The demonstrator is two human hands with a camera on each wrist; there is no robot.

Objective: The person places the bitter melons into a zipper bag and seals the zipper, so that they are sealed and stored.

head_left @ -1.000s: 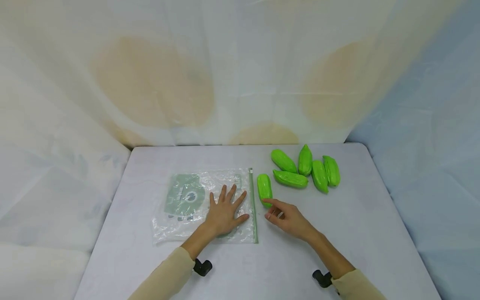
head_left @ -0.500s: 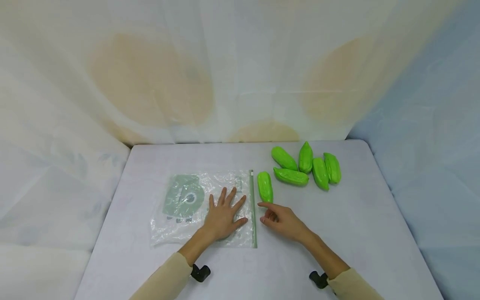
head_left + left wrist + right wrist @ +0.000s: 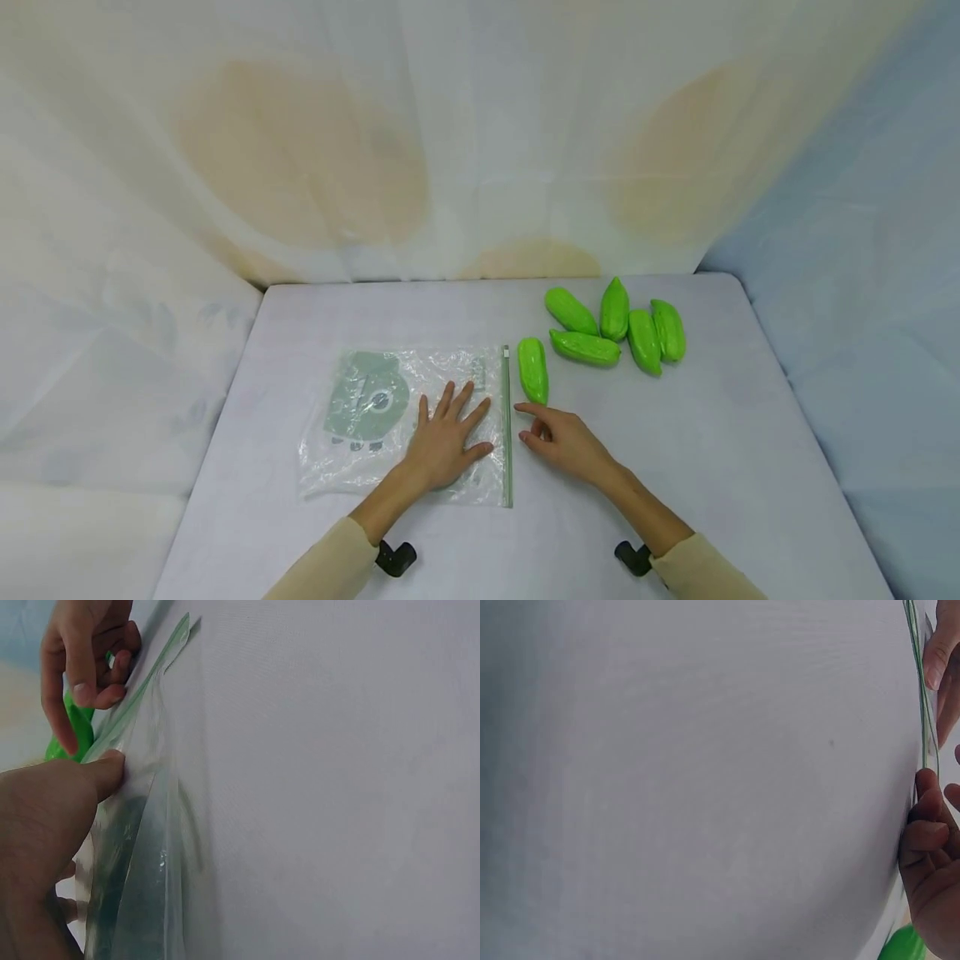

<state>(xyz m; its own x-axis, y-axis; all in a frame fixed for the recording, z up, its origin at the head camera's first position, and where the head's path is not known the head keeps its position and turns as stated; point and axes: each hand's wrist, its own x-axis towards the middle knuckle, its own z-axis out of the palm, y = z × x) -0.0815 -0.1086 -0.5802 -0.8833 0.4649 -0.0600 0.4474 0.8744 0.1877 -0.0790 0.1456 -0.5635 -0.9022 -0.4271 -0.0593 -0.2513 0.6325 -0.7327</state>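
Note:
A clear plastic zip bag (image 3: 360, 475) with a green printed picture lies flat on the table, its green zip edge (image 3: 508, 467) on the right. My left hand (image 3: 441, 442) rests on the bag with fingers spread. Just right of the zip edge is my right hand (image 3: 566, 442), index finger extended and the others loosely curled, holding nothing. Beyond its fingertips lies one bright green, gourd-shaped vegetable (image 3: 532, 371), apart from the bag. In the left wrist view the bag's zip edge (image 3: 142, 694) rises off the table near the right hand (image 3: 86, 660).
Several more green gourd-shaped vegetables (image 3: 585, 348) lie grouped at the table's back right. The white-covered table (image 3: 675, 467) is bounded by hanging cloth (image 3: 480, 167) at the back and both sides. Each wrist wears a black camera mount (image 3: 396, 558).
My right hand has drawn back slightly from the nearest green vegetable, toward the zip edge. The bag and my left hand have slid a little toward me.

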